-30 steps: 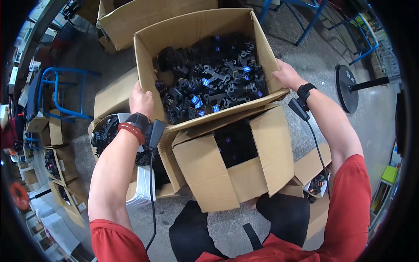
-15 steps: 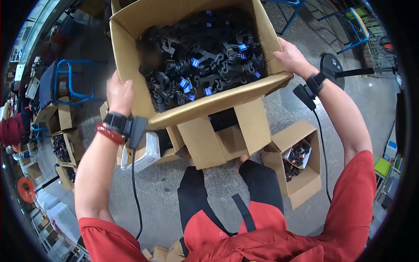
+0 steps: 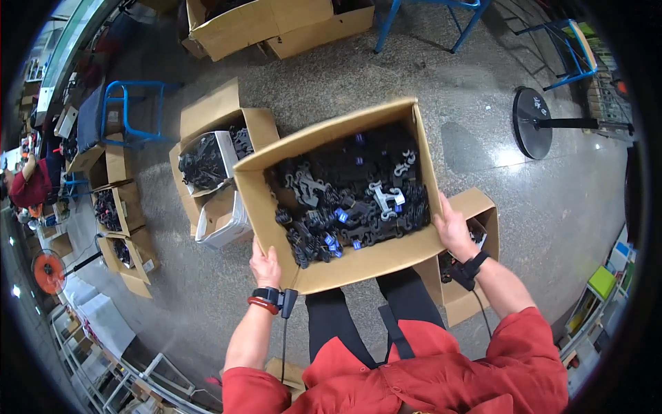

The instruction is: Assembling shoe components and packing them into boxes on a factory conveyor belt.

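Over the legs [image 3: 332, 321], a box [image 3: 358, 268] of hangers [image 3: 376, 231] is hanging, partly hiding a carton [image 3: 467, 303] on the floor [image 3: 414, 76]; other cartons [image 3: 209, 112] are standing left. The left grip [image 3: 265, 268] and right grip [image 3: 452, 225] are clasping the box between them.

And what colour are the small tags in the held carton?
The tags are mostly blue, seen best in the head view.

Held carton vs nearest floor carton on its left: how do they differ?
The left hand and right hand grip the held carton; the floor carton stands on the floor. Blue tags show in the held carton, none discernibly in the floor carton. Both: open, brown, holding dark pieces.
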The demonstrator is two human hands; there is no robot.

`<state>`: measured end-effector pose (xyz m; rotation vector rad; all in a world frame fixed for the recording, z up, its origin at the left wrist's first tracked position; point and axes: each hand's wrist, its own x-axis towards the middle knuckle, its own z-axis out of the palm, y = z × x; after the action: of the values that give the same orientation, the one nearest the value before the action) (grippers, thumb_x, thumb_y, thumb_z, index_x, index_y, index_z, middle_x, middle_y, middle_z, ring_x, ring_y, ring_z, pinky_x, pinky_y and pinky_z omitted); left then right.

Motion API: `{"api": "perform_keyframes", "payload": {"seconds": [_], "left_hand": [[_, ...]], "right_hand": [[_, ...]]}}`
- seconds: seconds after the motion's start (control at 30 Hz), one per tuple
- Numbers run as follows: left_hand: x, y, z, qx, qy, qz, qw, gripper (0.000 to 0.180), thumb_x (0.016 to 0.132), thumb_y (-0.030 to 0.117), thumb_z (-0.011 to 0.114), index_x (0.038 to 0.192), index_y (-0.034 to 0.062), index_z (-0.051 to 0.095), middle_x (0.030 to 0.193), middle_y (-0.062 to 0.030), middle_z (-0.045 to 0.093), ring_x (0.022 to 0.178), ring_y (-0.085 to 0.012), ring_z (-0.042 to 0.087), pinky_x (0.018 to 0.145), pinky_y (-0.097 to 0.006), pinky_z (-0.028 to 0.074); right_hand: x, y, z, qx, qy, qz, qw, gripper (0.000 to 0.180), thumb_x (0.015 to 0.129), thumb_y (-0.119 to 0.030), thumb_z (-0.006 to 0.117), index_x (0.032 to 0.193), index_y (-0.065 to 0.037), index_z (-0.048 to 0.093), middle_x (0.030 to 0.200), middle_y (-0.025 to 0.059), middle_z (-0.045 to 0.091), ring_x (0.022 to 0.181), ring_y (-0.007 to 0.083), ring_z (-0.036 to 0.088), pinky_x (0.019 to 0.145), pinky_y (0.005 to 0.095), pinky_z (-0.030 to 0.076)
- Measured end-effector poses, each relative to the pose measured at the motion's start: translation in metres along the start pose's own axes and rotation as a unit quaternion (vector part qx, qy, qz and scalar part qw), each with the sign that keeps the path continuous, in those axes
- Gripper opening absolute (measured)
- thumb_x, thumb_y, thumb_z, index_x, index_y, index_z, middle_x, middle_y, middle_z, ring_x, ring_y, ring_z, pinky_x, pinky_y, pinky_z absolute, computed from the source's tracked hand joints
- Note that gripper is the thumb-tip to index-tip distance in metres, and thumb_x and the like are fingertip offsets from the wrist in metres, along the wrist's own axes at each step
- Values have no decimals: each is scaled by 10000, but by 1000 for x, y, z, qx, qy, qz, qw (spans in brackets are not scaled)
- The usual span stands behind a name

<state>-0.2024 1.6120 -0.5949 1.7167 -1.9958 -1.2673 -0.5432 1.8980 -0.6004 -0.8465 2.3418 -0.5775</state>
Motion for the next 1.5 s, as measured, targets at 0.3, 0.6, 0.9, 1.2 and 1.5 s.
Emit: {"api": "perform_keyframes", "payload": {"seconds": [0.3, 0.6, 0.9, 1.2, 1.5], "left_hand": [[-17, -20, 34, 99, 13, -54, 994, 544, 848, -6, 516, 1359, 77, 347, 1114, -220, 606, 1024, -357, 598, 863, -408, 470], [104, 21, 41, 138, 11, 49, 989, 525, 839, -14, 520, 1333, 113, 394, 1153, -197, 589, 1064, -338, 579, 879, -401, 459], [280, 75, 68, 78, 58, 142, 985, 483, 819, 50, 555, 1275, 175, 461, 1011, -230, 621, 976, -402, 584, 807, -464, 474], [318, 137, 87, 79, 59, 35, 995, 405, 816, -10, 523, 1214, 48, 474, 1054, -211, 630, 989, -362, 603, 838, -403, 464], [355, 142, 83, 90, 78, 80, 990, 396, 807, 54, 515, 1200, 76, 476, 936, -230, 636, 897, -398, 611, 791, -436, 473]], "right_hand": [[-26, 5, 33, -67, -73, 89, 991, 687, 813, -86, 576, 1401, -7, 230, 778, 268, 592, 721, 433, 588, 673, 497, 480], [43, -22, 21, -43, -42, 73, 996, 635, 795, -93, 550, 1347, 59, 276, 719, 283, 599, 680, 439, 599, 653, 513, 485], [216, -46, -7, -84, 29, 7, 996, 579, 786, -87, 544, 1304, 65, 333, 762, 291, 608, 747, 451, 603, 700, 504, 495], [342, -67, -56, -109, -3, -4, 994, 579, 798, -104, 560, 1319, -6, 328, 842, 306, 603, 848, 466, 580, 778, 525, 464], [365, -66, -49, -109, 38, -22, 993, 471, 801, -118, 506, 1249, -17, 400, 871, 302, 595, 851, 455, 571, 760, 522, 455]]}}
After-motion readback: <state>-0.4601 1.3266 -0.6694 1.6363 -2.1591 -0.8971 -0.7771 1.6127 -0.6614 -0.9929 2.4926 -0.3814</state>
